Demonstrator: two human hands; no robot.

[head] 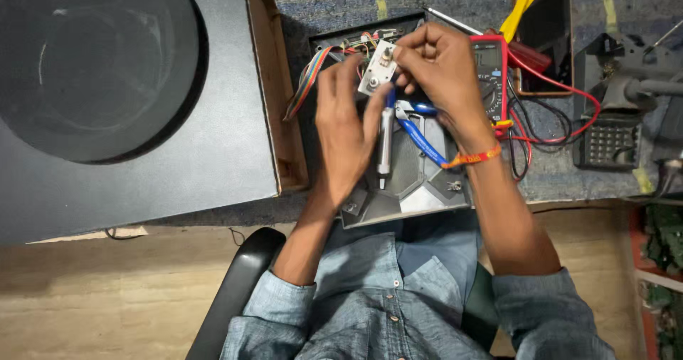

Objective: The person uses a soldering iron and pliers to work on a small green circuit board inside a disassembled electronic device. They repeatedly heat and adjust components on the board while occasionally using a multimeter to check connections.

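My left hand [346, 129] grips a small pale circuit board [376, 69] by its lower edge, fingers pointing up. My right hand [435, 67] pinches the metal knob shaft on the top of that board. Both hands hover over a grey metal amplifier plate [416, 193] that lies on my lap and the table edge. On the plate rest a silver-handled screwdriver [384, 146] and blue-handled pliers [420, 136]. A rainbow ribbon cable [307, 79] runs from the plate's wiring to the left. An orange thread band circles my right wrist.
A large black speaker box [142, 104] with a round opening fills the left. A red multimeter [491, 65] with red and black leads sits right of my hands, then a dark tablet [544, 36], yellow strips, and a black calculator [605, 143]. A chair arm [238, 289] is below.
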